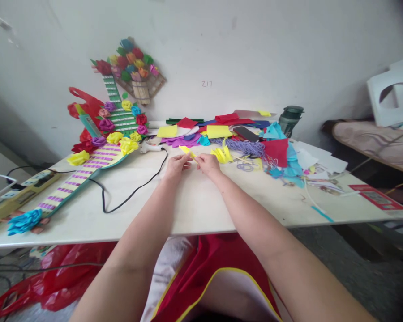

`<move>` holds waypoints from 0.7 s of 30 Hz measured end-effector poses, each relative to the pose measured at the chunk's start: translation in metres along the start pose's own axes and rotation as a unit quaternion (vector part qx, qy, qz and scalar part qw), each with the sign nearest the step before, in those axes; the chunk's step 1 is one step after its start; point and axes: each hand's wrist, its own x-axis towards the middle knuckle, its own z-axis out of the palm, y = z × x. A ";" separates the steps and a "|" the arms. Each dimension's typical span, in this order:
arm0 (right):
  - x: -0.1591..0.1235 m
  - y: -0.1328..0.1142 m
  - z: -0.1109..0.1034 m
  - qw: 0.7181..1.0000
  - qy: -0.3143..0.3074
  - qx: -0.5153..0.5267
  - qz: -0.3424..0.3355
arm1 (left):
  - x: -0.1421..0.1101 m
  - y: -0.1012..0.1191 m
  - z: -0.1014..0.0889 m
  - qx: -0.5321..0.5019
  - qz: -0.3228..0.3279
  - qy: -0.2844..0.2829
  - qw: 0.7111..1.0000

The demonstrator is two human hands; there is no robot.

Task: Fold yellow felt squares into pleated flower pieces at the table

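Observation:
Both my hands meet over the middle of the white table [147, 197]. Between them is a small piece of yellow crepe-like paper [186, 150], whose tip sticks out past the fingers. My left hand [177, 164] is closed on its lower part. The fingers of my right hand [208, 164] pinch its other end, and part of the piece is hidden behind them. Just right of my right hand lie yellow paper strips [223, 154]. Behind the hands are a flat yellow sheet [168, 131] and purple sheets [179, 140].
At left lies a guitar-shaped craft [83, 172] with paper flowers. A glue gun [151, 147] trails a black cord [127, 199] across the table. Purple yarn [243, 146], a phone [246, 133] and a dark bottle [290, 120] are at right. A power strip [20, 197] borders the left side.

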 end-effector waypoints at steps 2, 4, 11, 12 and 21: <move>-0.001 0.000 -0.002 0.999 0.019 -0.049 -0.011 | -0.001 0.000 0.002 0.005 -0.016 0.006 1.000; -0.002 -0.001 -0.004 0.996 0.031 -0.087 -0.016 | -0.001 0.001 0.003 0.011 -0.029 0.015 0.999; -0.002 -0.004 -0.006 0.966 0.034 -0.243 -0.084 | -0.004 0.002 0.006 -0.004 -0.046 -0.006 0.999; -0.002 -0.005 -0.006 0.959 0.031 -0.263 -0.101 | -0.004 0.003 0.006 -0.010 -0.048 -0.008 0.999; -0.006 -0.018 0.000 0.907 -0.005 -0.368 -0.207 | -0.004 0.002 0.008 -0.032 -0.036 0.039 0.998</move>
